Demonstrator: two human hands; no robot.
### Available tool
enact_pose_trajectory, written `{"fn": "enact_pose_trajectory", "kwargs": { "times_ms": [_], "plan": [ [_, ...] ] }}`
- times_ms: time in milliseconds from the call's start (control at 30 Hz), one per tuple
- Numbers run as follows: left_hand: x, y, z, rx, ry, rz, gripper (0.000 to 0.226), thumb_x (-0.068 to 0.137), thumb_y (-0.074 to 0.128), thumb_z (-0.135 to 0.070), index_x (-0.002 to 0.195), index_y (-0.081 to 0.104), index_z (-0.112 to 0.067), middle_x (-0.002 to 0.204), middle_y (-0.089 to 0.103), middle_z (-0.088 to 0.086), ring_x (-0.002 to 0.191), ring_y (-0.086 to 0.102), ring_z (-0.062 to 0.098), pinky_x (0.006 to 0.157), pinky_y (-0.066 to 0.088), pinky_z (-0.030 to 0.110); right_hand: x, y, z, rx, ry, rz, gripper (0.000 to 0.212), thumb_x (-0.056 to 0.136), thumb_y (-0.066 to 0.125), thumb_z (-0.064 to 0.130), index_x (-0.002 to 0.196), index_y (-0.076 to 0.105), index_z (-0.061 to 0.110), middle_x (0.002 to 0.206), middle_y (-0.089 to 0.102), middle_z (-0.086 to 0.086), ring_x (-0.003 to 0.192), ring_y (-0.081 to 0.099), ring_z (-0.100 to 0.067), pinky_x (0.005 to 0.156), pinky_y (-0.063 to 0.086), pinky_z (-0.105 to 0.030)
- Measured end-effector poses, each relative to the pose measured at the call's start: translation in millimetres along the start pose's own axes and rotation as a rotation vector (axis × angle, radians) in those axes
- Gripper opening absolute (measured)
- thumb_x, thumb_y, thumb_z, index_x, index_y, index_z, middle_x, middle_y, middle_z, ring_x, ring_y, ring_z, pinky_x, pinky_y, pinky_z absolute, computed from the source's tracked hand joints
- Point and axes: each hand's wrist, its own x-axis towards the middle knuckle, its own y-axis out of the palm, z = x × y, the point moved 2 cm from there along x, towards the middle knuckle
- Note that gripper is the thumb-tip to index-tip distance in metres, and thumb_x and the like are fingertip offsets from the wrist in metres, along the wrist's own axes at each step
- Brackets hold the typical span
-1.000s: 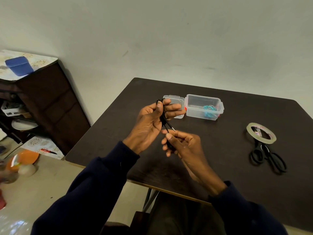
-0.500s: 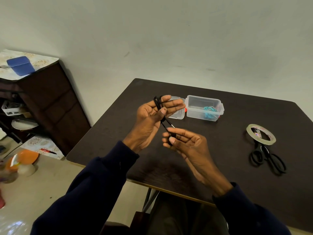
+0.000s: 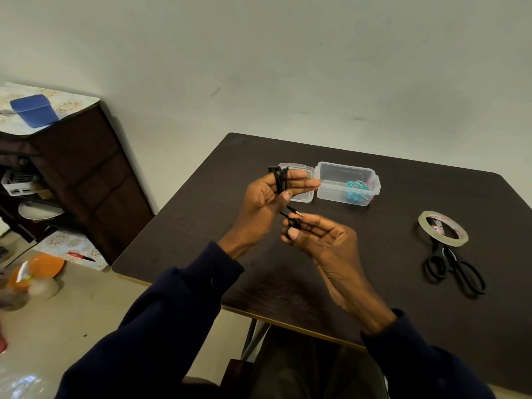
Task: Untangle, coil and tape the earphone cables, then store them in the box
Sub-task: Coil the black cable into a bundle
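A black earphone cable (image 3: 279,180) is wound in several loops round the straight fingers of my left hand (image 3: 267,203), with the thumb pressing on the loops. Its loose end with the metal plug (image 3: 298,213) runs down to my right hand (image 3: 319,240), which pinches it between thumb and fingers just below the left hand. Both hands hover above the dark table (image 3: 374,269). Behind them stands the clear plastic box (image 3: 347,184), open, with a teal coiled cable (image 3: 356,188) inside. Its lid (image 3: 299,182) lies to its left.
A roll of clear tape (image 3: 442,228) lies at the right on the table, over the blades of black scissors (image 3: 453,269). A dark cabinet (image 3: 72,182) with a blue container (image 3: 34,110) stands at the left. Orange items (image 3: 34,269) sit on the floor.
My left hand's fingers have straightened and the cable loops now sit round them. My right hand has opened out a little and keeps hold of the plug end.
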Motion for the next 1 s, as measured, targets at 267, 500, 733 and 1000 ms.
{"fn": "enact_pose_trajectory", "kwargs": {
  "times_ms": [267,500,733,1000],
  "plan": [
    [4,-3,-2,-0.042,0.011,-0.100,0.032,0.101,0.043,0.009,0.132,0.048,0.014,0.127,0.063,0.032,0.121,0.063,0.042,0.110,0.045,0.046,-3,8,2,0.227,0.123,0.046,0.035,0.087,0.062,-0.009,0.123,0.062,-0.010,0.117,0.070,-0.027,0.111,0.070,-0.035,0.089,0.060,-0.038],
    [4,-5,-6,-0.122,0.006,-0.102,0.032,0.101,0.043,0.009,0.133,0.047,0.012,0.129,0.062,0.032,0.122,0.062,0.043,0.112,0.043,0.048,-5,12,2,0.383,0.198,0.064,0.031,0.093,0.053,-0.010,0.123,0.060,-0.010,0.117,0.068,-0.031,0.106,0.071,-0.037,0.086,0.061,-0.035],
    [4,-4,-10,-0.192,0.005,-0.084,0.032,0.101,0.042,0.009,0.133,0.047,0.009,0.130,0.061,0.032,0.123,0.061,0.043,0.113,0.042,0.047,-6,12,3,0.410,0.203,0.052,0.029,0.090,0.053,-0.011,0.118,0.062,-0.011,0.114,0.069,-0.032,0.104,0.072,-0.037,0.085,0.061,-0.036],
    [5,-4,-10,-0.267,-0.032,-0.053,0.027,0.099,0.042,0.007,0.124,0.053,0.005,0.104,0.071,0.019,0.107,0.068,0.044,0.105,0.048,0.044,-4,9,7,0.388,0.207,0.048,0.032,0.087,0.056,0.000,0.116,0.064,-0.011,0.113,0.069,-0.032,0.104,0.071,-0.038,0.088,0.060,-0.038]
  ]
}}
